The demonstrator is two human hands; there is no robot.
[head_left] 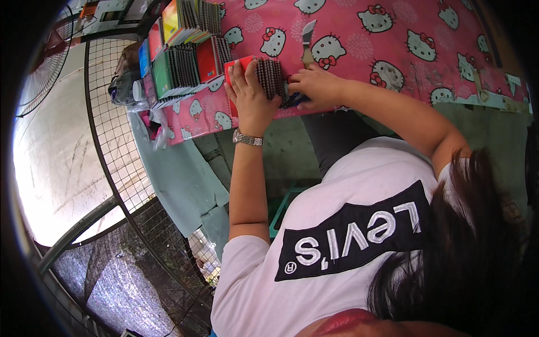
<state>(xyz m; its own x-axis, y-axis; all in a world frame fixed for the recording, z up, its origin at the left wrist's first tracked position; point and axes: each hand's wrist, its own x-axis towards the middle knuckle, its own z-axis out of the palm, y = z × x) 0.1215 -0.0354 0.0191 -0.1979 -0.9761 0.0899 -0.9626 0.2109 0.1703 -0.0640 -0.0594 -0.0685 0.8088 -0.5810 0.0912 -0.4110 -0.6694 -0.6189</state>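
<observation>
Along the near edge of the pink-clothed counter (348, 73), stacked spiral notebooks (185, 62) fill its left corner, seemingly finished, while the left hand (247, 92) lies flat-fingered on a red notebook (255, 76) and the right hand (314, 85) pinches its black coil (271, 77), unfinished.

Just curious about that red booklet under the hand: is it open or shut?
Shut, as far as shows. The red booklet lies flat on the pink tablecloth, cover up, under the left hand; no inner pages visible.
</observation>
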